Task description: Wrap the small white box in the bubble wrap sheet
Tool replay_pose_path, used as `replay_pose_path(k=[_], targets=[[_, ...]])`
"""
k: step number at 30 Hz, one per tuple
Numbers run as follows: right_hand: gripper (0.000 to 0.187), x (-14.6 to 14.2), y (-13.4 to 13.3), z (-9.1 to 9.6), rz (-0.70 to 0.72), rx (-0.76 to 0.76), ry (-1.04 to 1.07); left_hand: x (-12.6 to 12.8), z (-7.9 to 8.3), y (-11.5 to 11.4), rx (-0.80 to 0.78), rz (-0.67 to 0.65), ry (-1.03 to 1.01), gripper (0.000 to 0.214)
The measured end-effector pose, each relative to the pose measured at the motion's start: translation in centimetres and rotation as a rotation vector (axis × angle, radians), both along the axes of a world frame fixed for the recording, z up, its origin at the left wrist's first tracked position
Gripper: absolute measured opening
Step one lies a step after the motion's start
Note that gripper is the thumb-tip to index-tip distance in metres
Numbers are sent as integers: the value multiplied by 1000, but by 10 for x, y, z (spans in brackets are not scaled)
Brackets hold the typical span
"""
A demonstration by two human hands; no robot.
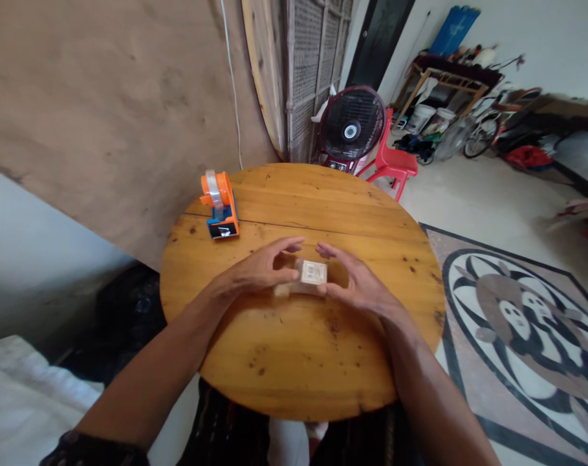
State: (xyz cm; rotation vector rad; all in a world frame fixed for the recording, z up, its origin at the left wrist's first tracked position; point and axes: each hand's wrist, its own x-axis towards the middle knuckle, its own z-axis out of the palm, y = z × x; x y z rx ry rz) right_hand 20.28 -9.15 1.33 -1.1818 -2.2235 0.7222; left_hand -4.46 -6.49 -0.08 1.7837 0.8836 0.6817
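A small pale box [314,273] with a dark printed pattern on its top sits near the middle of the round wooden table. My left hand [267,264] is at its left side, fingers curved and apart, the thumb tip at the box's near left edge. On the other side my right hand [354,278] mirrors it, with its thumb at the near right corner. Both hands are open, with gaps between thumbs and fingers; whether the thumbs press on the box I cannot tell. A blurred pale bit [284,290] shows below my left thumb.
An orange and blue tape dispenser [220,206] with a clear roll stands at the table's [298,362] far left. Beyond the table are a fan [352,126] and a red plastic chair [394,158]. A wooden board [129,84] leans along the left.
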Motion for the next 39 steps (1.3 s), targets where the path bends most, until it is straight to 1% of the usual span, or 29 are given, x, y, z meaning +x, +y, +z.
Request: replay_pose_path(k=[3, 5, 6, 7, 11, 13, 15, 18, 19, 21, 24, 26, 28, 30, 32, 34, 36, 39], targets=[[47, 2, 1, 4, -61, 55, 82, -7, 5, 2, -45, 62, 6, 56], [38, 2, 3, 4, -52, 90, 82, -8, 7, 2, -53, 68, 47, 52], [38, 2, 3, 3, -36, 92, 68, -8, 7, 2, -49, 64, 77, 52], [43, 2, 4, 2, -22, 85, 47, -7, 7, 2, -39, 51, 110, 53], [73, -1, 3, -3, 10, 36, -91, -1, 4, -2, 29, 3, 191, 69], [76, -4, 1, -5, 10, 41, -140, 4, 3, -4, 99, 4, 187, 73], [72, -8, 0, -6, -6, 76, -155, 8, 2, -6, 172, 5, 177, 71], [69, -11, 1, -9, -53, 145, -130, 14, 0, -6, 239, 62, 174, 68], [69, -10, 2, -11, -69, 152, -121, 14, -2, -5, 248, 90, 181, 67], [73, -8, 5, -13, -63, 120, -132, 14, -4, -3, 244, 120, 204, 64], [87, 1, 8, -13, -41, 36, -151, 7, -4, 0, 216, 94, 243, 64], [89, 9, 9, -12, -77, 20, -106, 2, -3, 1, 177, 69, 268, 68], [84, 15, 9, -11, -106, 7, -78, -2, -2, 1, 125, 60, 281, 65], [76, 18, 9, -11, -93, -33, -90, -1, 0, 0, 91, 51, 282, 53], [62, 16, 8, -11, -58, -73, -79, 2, 2, -2, 96, 31, 274, 37], [46, 10, 7, -9, -36, -89, -35, 7, 4, -4, 116, 13, 259, 26], [32, 4, 5, -5, -23, -101, -8, 11, 7, -6, 132, 2, 243, 22], [23, -4, 3, 0, -15, -121, -2, 15, 10, -7, 151, -17, 228, 20]])
